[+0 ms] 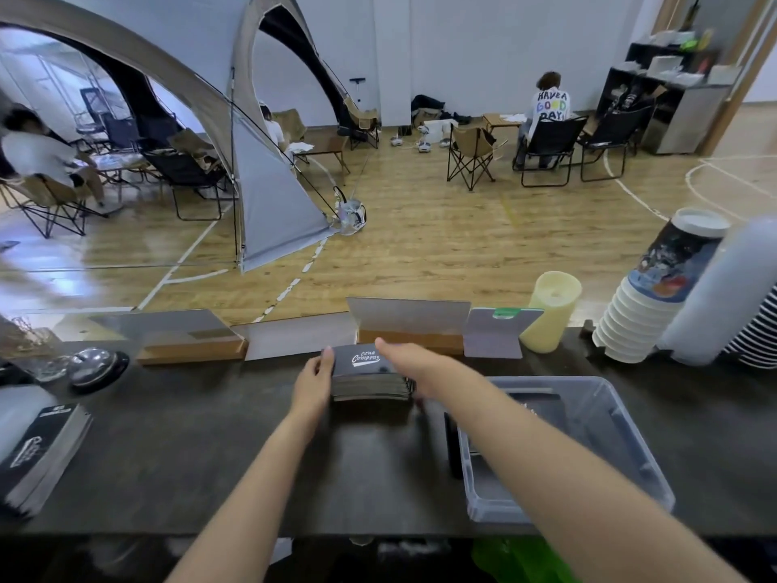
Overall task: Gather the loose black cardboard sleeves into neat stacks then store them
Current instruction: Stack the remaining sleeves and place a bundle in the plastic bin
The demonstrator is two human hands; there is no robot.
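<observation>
A stack of black cardboard sleeves (370, 378) with a white script logo on top stands on the dark counter (202, 435), in the middle near its far edge. My left hand (314, 378) presses against the stack's left side, fingers curled around its top corner. My right hand (414, 366) reaches over the stack's right side and holds that end; its fingertips are hidden behind the sleeves. A second pile of black sleeves (40, 450) lies at the counter's left edge. A clear plastic bin (597, 490) at the right holds a few dark sleeves.
Along the counter's far edge stand wooden card holders (191, 351), a service bell (99, 366), a pale yellow candle (551, 311), stacked paper cups (656, 296) and a white cylinder (723, 296). Beyond lie a wooden floor, a tent, camping chairs and seated people.
</observation>
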